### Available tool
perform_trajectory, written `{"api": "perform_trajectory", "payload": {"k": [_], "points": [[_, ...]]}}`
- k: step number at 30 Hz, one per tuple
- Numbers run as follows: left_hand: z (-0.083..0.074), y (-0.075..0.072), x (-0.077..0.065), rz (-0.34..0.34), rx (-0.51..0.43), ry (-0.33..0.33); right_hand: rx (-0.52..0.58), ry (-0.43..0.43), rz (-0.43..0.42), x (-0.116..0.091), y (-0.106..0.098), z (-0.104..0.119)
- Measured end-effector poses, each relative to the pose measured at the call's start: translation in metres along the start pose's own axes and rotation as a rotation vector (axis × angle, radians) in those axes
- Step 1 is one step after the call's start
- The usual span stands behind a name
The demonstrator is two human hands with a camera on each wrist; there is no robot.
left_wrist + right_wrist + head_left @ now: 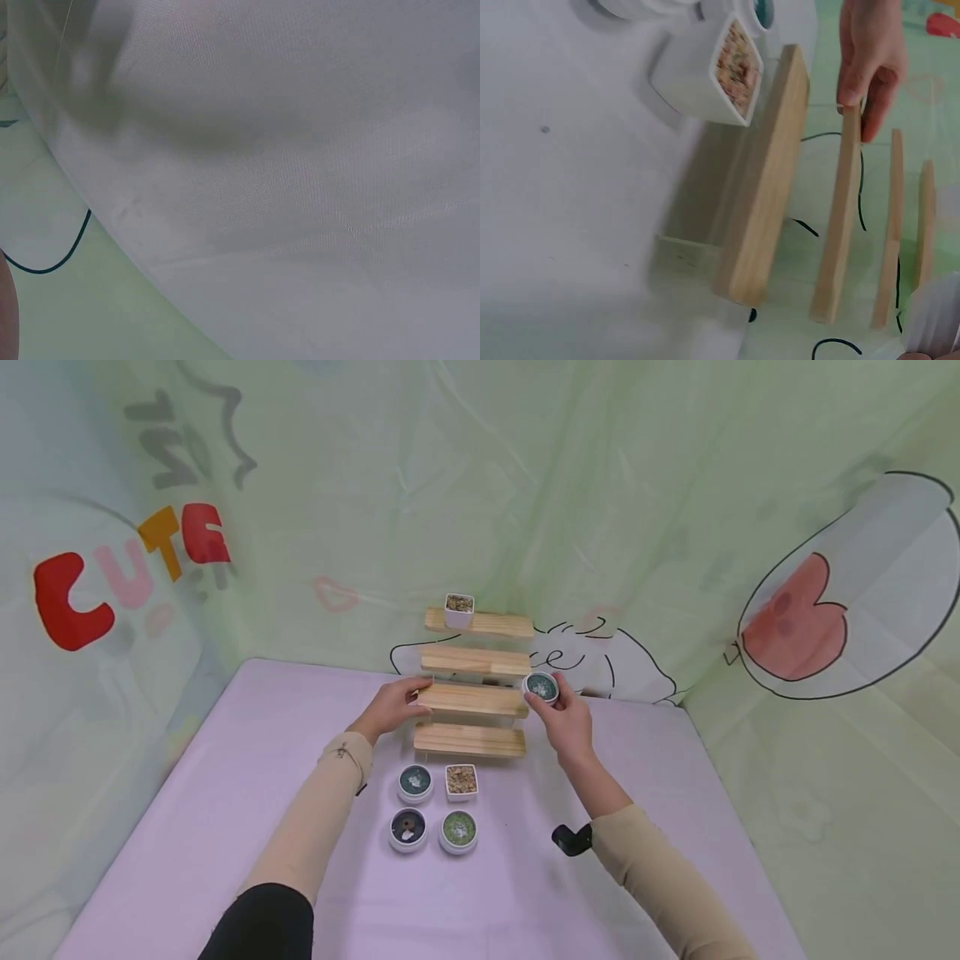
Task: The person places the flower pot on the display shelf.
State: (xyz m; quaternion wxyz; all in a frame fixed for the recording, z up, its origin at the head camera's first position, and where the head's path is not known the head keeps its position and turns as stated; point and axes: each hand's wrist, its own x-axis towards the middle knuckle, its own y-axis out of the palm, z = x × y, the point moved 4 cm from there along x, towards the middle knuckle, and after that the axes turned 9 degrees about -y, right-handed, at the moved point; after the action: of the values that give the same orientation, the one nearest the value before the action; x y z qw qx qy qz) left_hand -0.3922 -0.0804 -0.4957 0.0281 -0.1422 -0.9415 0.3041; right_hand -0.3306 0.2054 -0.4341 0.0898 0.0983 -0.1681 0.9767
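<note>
Right hand point(566, 718) is holding a round white pot point(542, 687) at the right side of a wooden step stand point(474, 660), close to the end of the third plank point(476, 699) from the top. Its fingers are curling around the pot, spread no wider than the pot itself; whether the pot is touching the wood, I cannot tell. Left hand point(393, 703) is gripping the left end of that third plank, thumb and fingers clasping the wood, probably steadying it.

Step in hand, by my reading: setting pots out on the stand. The next move seems to call for keeping the pot level, clearing the plank's edge, lowering it flat and loosening the right fingers, while the left is bracing.

Containers: the held pot is showing a dark blue-green fill with a pale patch. A white square pot point(458, 610) is standing on the top plank, holding brownish grains. Four more are sitting on the desk point(532, 910) before the stand: a teal-filled pot point(416, 782), a square pot of tan gravel point(461, 782), a dark-filled pot point(408, 828) with brown and white bits, and a green-filled pot point(458, 831) with a pale centre.
</note>
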Motion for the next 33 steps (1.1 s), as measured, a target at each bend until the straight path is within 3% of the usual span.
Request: {"api": "perform_trajectory", "payload": {"k": [18, 33], "points": [[0.000, 0.000, 0.001, 0.003, 0.018, -0.015, 0.004, -0.024, -0.030, 0.066, 0.006, 0.038], [0.000, 0.000, 0.001, -0.005, 0.019, -0.002, -0.220, -0.101, 0.030, 0.093, 0.025, 0.051]]}}
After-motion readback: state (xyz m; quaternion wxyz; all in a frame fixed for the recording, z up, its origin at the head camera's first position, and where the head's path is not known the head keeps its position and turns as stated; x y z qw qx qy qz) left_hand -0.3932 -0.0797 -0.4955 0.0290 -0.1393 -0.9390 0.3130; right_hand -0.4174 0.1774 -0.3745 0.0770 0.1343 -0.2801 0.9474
